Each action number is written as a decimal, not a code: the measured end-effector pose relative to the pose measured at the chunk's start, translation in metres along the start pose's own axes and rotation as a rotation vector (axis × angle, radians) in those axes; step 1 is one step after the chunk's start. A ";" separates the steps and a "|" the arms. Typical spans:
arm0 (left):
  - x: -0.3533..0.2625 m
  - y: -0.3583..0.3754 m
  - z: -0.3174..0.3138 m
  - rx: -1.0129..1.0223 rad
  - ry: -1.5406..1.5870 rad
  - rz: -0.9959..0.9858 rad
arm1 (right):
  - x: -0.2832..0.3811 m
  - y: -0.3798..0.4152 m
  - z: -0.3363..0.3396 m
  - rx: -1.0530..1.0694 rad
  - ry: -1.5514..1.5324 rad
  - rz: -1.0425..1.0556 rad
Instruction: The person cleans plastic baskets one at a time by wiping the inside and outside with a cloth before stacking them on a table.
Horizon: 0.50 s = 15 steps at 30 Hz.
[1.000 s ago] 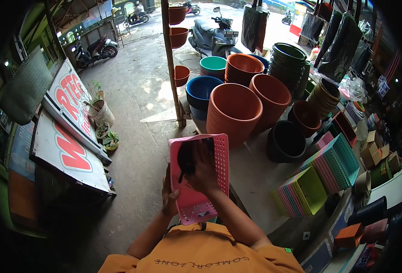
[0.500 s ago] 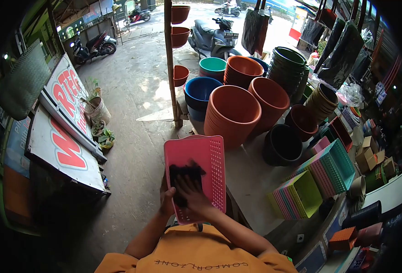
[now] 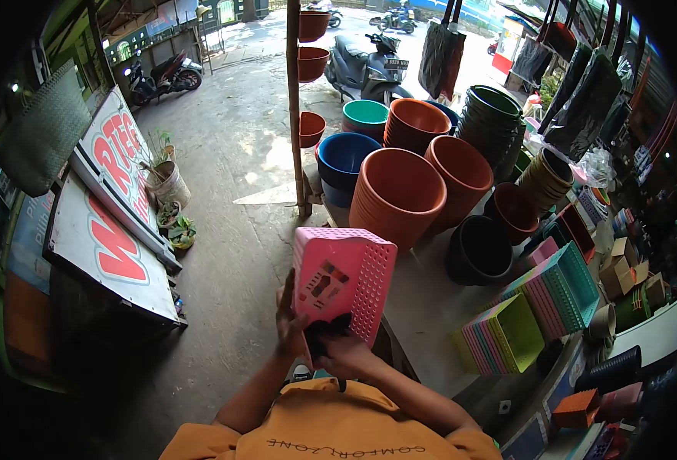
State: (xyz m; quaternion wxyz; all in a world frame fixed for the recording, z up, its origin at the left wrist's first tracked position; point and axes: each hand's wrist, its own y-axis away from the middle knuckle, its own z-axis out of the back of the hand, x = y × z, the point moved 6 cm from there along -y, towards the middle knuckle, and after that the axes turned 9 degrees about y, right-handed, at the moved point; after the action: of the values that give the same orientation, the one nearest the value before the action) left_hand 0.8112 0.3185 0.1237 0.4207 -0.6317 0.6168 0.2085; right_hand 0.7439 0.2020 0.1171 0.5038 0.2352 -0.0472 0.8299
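Observation:
A pink plastic basket [image 3: 337, 249] with rows of holes along its right side is held up in front of my body. On its face toward me is a label [image 3: 325, 284] with dark and red markings. My left hand [image 3: 290, 320] grips the basket's left edge, its thumb on the near face. Bunched in the fingers of my right hand [image 3: 347, 356] is a black cloth [image 3: 327, 329], pressed against the lower part of that same face. The cloth and the angle of the hand hide some of the right fingertips.
Stacked brown pots [image 3: 400, 184], a blue pot [image 3: 346, 157] and a black pot [image 3: 479, 249] stand ahead on the right. Nested colored baskets [image 3: 518, 326] lie nearer. A wooden post [image 3: 297, 115] rises beyond the basket; a signboard [image 3: 108, 238] leans at left.
The basket has turned, bringing the labelled face and the perforated top edge into view. My right hand and the cloth have shifted down toward my body.

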 end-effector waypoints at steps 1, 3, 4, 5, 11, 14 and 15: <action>0.006 0.002 0.000 0.020 -0.035 -0.008 | 0.004 -0.002 -0.002 0.180 -0.056 -0.001; 0.004 -0.001 -0.009 0.005 -0.013 -0.001 | -0.016 -0.004 -0.038 0.204 -0.491 -0.075; -0.004 0.000 -0.019 0.017 -0.018 -0.014 | -0.023 -0.003 -0.061 0.236 -0.935 -0.149; -0.008 0.002 -0.025 -0.005 0.040 0.025 | -0.025 -0.005 -0.073 0.193 -1.075 -0.195; 0.010 0.005 -0.011 -0.002 -0.058 -0.087 | 0.004 0.003 -0.036 -0.172 -1.189 -0.578; 0.045 0.023 0.004 -0.104 0.098 0.080 | 0.014 -0.003 -0.005 -0.425 -1.272 -0.558; 0.063 0.032 0.009 -0.194 0.207 0.246 | 0.017 -0.005 0.007 -0.494 -1.454 -0.539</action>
State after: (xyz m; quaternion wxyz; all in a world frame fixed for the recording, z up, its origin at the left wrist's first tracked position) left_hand 0.7929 0.2908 0.0607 0.2633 -0.6071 0.7065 0.2510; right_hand 0.7444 0.2159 0.1296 0.5669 0.6006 -0.4862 0.2855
